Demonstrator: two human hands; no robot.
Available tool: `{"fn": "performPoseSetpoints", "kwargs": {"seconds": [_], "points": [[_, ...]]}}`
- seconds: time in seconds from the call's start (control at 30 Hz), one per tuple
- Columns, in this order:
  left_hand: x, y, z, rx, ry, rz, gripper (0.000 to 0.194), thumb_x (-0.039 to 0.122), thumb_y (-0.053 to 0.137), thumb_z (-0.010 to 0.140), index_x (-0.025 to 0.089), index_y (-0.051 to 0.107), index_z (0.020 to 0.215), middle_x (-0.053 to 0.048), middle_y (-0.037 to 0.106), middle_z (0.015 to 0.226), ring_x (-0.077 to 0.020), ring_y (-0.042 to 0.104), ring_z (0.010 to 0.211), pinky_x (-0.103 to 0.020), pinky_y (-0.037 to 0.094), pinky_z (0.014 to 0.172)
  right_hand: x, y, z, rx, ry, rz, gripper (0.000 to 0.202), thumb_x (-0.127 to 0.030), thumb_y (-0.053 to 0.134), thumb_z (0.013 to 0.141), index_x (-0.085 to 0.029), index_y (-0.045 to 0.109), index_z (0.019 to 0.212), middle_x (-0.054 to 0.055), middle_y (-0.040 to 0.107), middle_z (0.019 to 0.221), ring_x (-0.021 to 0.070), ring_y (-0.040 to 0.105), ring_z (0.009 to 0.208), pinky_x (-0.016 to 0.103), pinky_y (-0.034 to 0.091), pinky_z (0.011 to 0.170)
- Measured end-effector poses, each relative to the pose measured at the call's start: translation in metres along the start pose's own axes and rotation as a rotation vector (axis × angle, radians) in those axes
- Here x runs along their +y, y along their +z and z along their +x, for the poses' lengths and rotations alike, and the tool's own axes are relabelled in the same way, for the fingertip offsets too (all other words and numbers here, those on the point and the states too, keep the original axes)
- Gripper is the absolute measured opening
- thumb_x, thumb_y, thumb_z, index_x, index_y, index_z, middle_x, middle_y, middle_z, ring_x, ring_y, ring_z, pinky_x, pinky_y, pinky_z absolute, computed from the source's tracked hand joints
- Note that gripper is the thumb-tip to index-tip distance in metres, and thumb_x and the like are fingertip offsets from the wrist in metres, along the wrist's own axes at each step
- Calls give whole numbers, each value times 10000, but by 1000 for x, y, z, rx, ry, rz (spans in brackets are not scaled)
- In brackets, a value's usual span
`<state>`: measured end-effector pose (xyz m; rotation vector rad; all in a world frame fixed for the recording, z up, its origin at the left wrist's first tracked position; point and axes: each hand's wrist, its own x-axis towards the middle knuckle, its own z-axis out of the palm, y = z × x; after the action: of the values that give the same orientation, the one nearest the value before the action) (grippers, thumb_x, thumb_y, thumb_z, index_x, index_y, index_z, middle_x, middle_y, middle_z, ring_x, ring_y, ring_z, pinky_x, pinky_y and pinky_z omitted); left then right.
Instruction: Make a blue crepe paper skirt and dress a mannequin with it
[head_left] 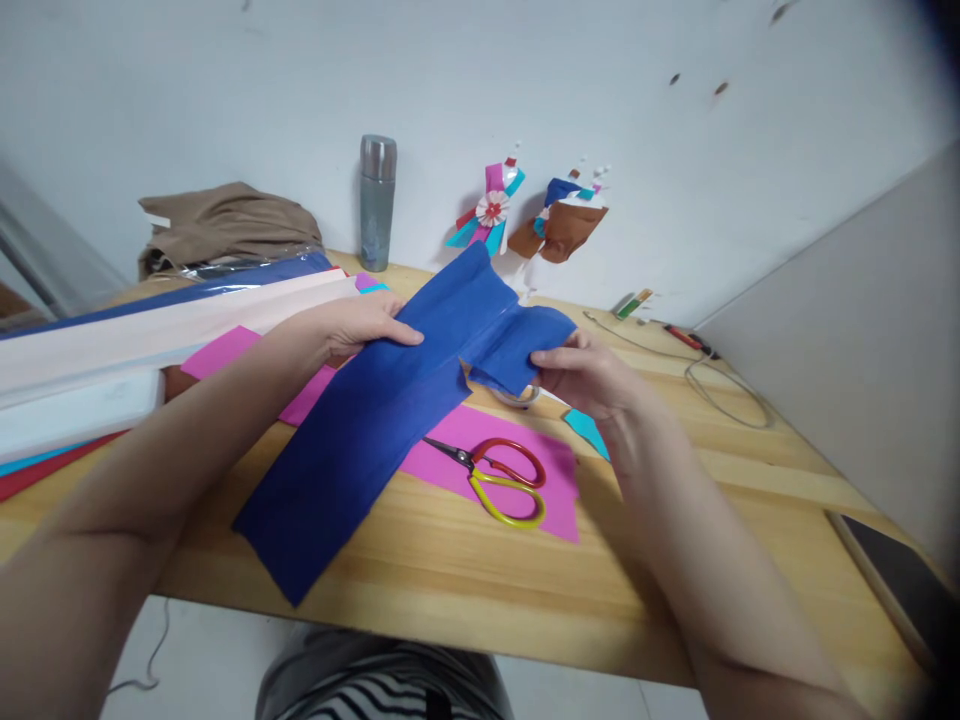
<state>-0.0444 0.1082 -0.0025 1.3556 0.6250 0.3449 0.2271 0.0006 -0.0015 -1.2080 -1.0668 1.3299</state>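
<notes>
Both hands hold a long sheet of dark blue paper [360, 440] above the table, tilted, with a cut or tear part way across it. My left hand [371, 325] pinches the upper left edge, thumb on top. On the other side, my right hand [574, 370] grips a smaller flap at the right, thumb on top and fingers behind it. Scissors [487, 478] with one red and one yellow handle lie under and right of the blue sheet, on a pink paper piece [551, 510]. A round, pale tape-like ring [525, 398] is partly hidden beneath the flap.
Paper sheets [90, 345] and a white case [82, 415] lie at left, near folded brown cloth [232, 220]. A grey bottle [377, 205] stands by the wall beside paper decorations [491, 210]. At right are a cable [731, 400], a turquoise scrap [587, 432] and a phone [892, 580].
</notes>
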Motion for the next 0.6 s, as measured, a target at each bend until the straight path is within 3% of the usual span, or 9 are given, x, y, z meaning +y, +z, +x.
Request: {"fn": "performPoseSetpoints", "kwargs": {"seconds": [0.17, 0.33, 0.47, 0.6], "points": [[-1, -2, 2, 6, 5, -20, 307, 203, 882, 616, 101, 765, 881, -126, 787, 841, -232, 745, 715, -376, 596, 809, 0, 12, -2, 64, -112, 121, 391, -84, 722, 481, -259, 639, 820, -30, 734, 757, 191, 690, 683, 364, 630, 726], [-5, 1, 7, -30, -22, -60, 352, 206, 885, 619, 102, 763, 932, -121, 791, 861, -241, 750, 741, -378, 595, 822, 5, 25, -3, 87, -122, 198, 410, -49, 680, 487, -253, 590, 830, -9, 744, 809, 234, 721, 841, 393, 617, 802], [-13, 7, 13, -128, 1, -124, 416, 213, 890, 630, 115, 747, 1008, -98, 798, 892, -226, 757, 794, -377, 585, 885, 9, 33, -2, 82, -123, 207, 435, -70, 692, 485, -263, 589, 861, 0, 736, 809, 265, 723, 907, 435, 617, 833], [-17, 9, 16, -202, 23, -164, 409, 199, 874, 660, 120, 738, 1037, -91, 801, 915, -215, 762, 820, -378, 573, 928, 15, 27, 4, 72, -170, 106, 376, -163, 704, 509, -294, 598, 845, 46, 729, 854, 336, 694, 1043, 508, 629, 838]]}}
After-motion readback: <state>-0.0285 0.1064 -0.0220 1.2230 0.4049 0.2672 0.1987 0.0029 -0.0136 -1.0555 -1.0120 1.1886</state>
